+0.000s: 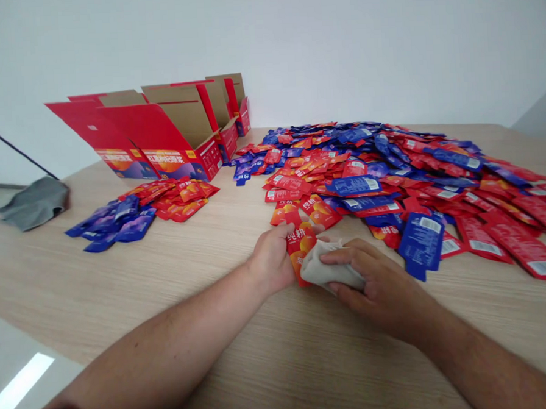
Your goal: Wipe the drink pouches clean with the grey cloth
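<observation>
My left hand (276, 258) is closed on a red pouch (297, 243) with orange fruit printed on it, held just above the table. In my right hand (366, 276) is a folded pale grey cloth (329, 267), which touches the lower right part of that pouch. Right behind the held pouch lie more red pouches (320, 210), at the near edge of a large heap of red and blue pouches (354, 185). The fingertips of my left hand are partly hidden behind the pouch.
Open red cartons (173, 136) stand at the back left. In front of them lie a small pile of red pouches (183, 197) and one of blue pouches (118, 222). A grey cloth (37, 201) is at the far left. The wooden table (204, 281) reaches a pale wall.
</observation>
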Tool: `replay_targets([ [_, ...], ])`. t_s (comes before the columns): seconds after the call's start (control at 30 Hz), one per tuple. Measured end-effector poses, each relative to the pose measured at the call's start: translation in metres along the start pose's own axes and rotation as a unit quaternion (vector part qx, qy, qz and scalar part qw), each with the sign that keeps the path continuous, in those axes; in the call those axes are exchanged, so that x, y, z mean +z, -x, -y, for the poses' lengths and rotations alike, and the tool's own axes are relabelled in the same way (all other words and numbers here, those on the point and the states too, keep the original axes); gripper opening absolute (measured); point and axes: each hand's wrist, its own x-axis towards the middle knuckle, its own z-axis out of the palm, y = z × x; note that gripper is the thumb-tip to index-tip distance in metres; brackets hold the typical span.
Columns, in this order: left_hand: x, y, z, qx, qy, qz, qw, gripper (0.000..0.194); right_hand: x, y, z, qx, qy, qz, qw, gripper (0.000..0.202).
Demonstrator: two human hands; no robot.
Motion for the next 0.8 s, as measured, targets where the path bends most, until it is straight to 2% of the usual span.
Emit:
replay_targets([
  [0.1,0.005,0.007,0.006,0.019,0.008,0.011,1.000,0.032,0.006,-0.001,0.004,-0.007,0.007,0.007,1.000,0.035],
  [0.23,0.016,0.017,0.019,-0.027,-0.003,0.045,0.999,0.037,0.007,-0.005,0.001,0.027,0.019,-0.041,0.999,0.034],
  [0.33,0.019,0.020,0.029,-0.029,-0.029,0.017,0.999,0.035,0.006,-0.006,-0.001,0.067,0.015,-0.065,0.995,0.036],
  [0.43,0.016,0.018,0.036,0.026,-0.091,-0.018,0.995,0.033,0.006,-0.006,0.001,0.091,0.011,-0.072,0.993,0.037],
  [0.57,0.013,0.016,0.036,0.084,-0.127,-0.040,0.987,0.038,0.001,-0.004,0.009,0.035,0.008,-0.050,0.998,0.034],
  [0.7,0.018,0.021,0.027,0.040,-0.104,-0.045,0.993,0.037,-0.005,-0.003,0.016,-0.018,-0.005,0.034,0.999,0.034],
  [0.8,0.023,0.024,0.023,0.008,-0.079,-0.026,0.996,0.043,-0.005,-0.003,0.015,0.000,0.022,0.008,1.000,0.036],
])
